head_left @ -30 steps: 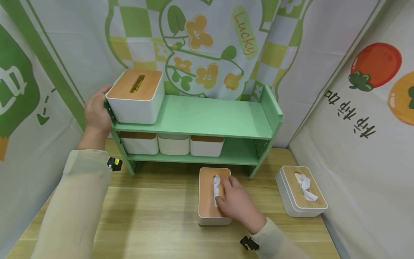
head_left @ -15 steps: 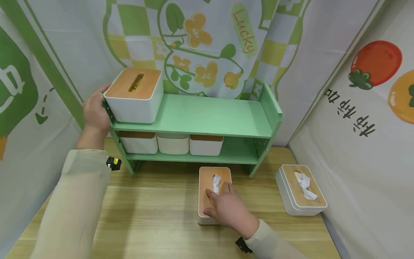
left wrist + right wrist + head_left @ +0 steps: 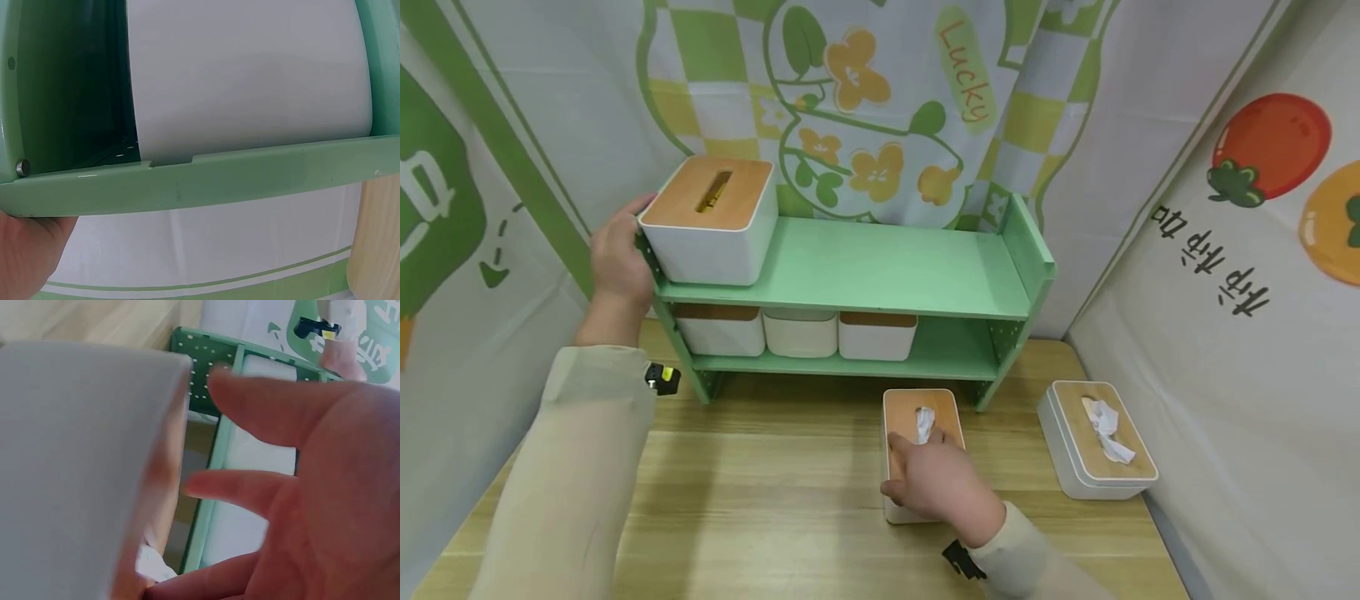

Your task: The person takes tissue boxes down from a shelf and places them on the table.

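Observation:
At the left end of a green two-tier shelf (image 3: pixel 880 267), my left hand (image 3: pixel 621 258) holds the outer side panel. Its fingers bend round toward the back, partly hidden by the panel and box; the left wrist view shows part of that hand (image 3: pixel 31 253) below the panel. My right hand (image 3: pixel 943 479) lies over a white tissue box with a wood lid (image 3: pixel 917 408) on the table. Its fingers are spread, touching the lid beside the tissue (image 3: pixel 924 423). In the right wrist view, the fingers (image 3: pixel 244 484) are extended, not curled round the box.
A larger tissue box (image 3: pixel 711 221) stands on the shelf's upper left. Below it are white boxes (image 3: pixel 877 340) and a cream box (image 3: pixel 801 336). Another tissue box (image 3: pixel 1097 442) stands at the table's right, by a cloth wall (image 3: pixel 1240 383). Wooden table (image 3: pixel 752 492) lies in front.
The tissue box under my right hand has shifted to the right. That hand has let go of the tissue and spread over the lid. My left hand stays at the shelf.

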A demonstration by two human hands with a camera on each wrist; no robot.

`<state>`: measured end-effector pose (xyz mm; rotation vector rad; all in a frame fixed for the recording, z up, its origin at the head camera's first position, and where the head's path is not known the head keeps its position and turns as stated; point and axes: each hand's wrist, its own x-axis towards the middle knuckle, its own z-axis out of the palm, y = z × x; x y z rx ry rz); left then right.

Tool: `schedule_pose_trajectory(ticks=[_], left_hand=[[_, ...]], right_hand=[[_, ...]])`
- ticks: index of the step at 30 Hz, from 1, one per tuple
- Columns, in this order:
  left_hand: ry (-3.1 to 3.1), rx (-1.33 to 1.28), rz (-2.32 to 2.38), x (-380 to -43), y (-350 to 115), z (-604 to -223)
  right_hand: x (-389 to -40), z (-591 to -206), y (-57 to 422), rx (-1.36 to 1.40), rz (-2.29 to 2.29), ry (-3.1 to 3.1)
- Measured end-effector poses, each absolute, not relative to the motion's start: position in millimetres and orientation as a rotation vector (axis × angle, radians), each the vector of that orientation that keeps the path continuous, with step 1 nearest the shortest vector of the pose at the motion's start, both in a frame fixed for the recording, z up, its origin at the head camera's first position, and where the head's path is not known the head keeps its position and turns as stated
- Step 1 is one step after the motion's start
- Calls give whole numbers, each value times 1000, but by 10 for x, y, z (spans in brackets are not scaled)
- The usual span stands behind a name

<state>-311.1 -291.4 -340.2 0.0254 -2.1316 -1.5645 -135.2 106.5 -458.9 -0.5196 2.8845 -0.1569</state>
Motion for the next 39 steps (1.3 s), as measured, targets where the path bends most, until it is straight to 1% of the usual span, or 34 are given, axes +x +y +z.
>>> schedule_pose_trajectory(ticks=[4,9,17,24,39], left_hand=[[-2130,28,-1557,-3119,-2931,-3401],[-2149,38,-1515,-3111,-2933,-3402],[-2156,43,-1520,-3106,-2925,-3405],[-2153,29,-1501,-3092,-2910,-3393],[-2161,39,-1530,-3115,-2928,-3420]], right_hand=[[-1352,-4602,1046,-452,-144,2866],[-1344,-4587,1157,-375,-233,2868],[-1298,-4488,1315,-383,-88,2891],[-1281,-4465,1382,-332,-101,2908],[-1342,-4481,1793,-165,-179,2883]])
